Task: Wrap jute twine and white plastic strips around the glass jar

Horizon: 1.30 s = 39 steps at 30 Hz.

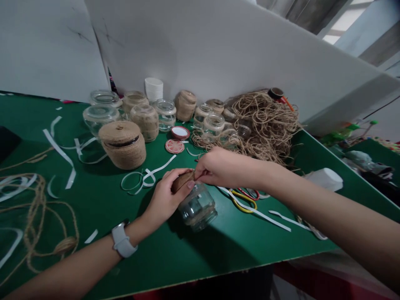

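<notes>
A clear glass jar [197, 205] lies tilted over the green table, its open neck pointing down and toward me. Brown jute twine [181, 180] covers its upper end, which is the base. My left hand [170, 193] is closed around that covered end, thumb pressed on the near side. At the edge of the covering, my right hand [208, 168] pinches the jute twine with thumb and forefinger; the fingertips are partly hidden. Scissors with yellow and red handles [245, 204] lie just right of the jar, under white strips [262, 215].
Several jars, bare [165, 114] and twine-wrapped [123, 146], stand at the back left. A big twine heap [265, 121] fills the back right. Two jar lids [175, 146] lie mid-table. Loose twine [39, 216] spreads at left; a white cup [326, 179] lies at right.
</notes>
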### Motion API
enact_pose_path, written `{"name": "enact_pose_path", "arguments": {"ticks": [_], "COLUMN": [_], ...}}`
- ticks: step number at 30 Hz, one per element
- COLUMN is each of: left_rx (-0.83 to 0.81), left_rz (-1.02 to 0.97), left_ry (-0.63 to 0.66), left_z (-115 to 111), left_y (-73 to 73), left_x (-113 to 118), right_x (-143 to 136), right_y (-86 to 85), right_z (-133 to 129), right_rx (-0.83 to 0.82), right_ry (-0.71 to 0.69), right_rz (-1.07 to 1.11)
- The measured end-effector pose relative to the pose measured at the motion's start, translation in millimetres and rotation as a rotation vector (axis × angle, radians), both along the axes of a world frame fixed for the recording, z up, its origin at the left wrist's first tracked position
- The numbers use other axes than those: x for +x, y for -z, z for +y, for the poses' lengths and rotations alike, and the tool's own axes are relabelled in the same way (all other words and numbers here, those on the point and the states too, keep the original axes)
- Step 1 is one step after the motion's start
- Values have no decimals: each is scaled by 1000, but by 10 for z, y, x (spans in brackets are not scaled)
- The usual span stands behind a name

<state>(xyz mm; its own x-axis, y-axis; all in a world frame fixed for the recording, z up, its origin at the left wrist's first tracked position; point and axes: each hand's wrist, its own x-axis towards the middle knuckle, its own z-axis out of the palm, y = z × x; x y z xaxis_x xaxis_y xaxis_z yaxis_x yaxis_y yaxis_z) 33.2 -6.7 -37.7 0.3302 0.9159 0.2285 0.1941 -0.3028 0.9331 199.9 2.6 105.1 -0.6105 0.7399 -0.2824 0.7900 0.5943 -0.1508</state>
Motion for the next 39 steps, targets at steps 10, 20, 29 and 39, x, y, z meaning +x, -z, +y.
{"name": "enact_pose_path", "arguments": {"ticks": [10,20,29,39], "left_rx": [-61,22,40,45], "left_rz": [-57,-27,-34,-14], "left_ry": [18,30,50,28], "left_z": [-3,13,9,28], "left_y": [-4,-7,25,-5], "left_x": [8,6,5,12], "right_x": [-128,-355,-469,-431], "right_y": [-140,-70,3,-34], "right_z": [35,181,178,173], "right_rx": [17,-70,-41,36], "right_ry": [-31,-8,-88,-198], "right_rz": [-220,-55,-75,-271]}}
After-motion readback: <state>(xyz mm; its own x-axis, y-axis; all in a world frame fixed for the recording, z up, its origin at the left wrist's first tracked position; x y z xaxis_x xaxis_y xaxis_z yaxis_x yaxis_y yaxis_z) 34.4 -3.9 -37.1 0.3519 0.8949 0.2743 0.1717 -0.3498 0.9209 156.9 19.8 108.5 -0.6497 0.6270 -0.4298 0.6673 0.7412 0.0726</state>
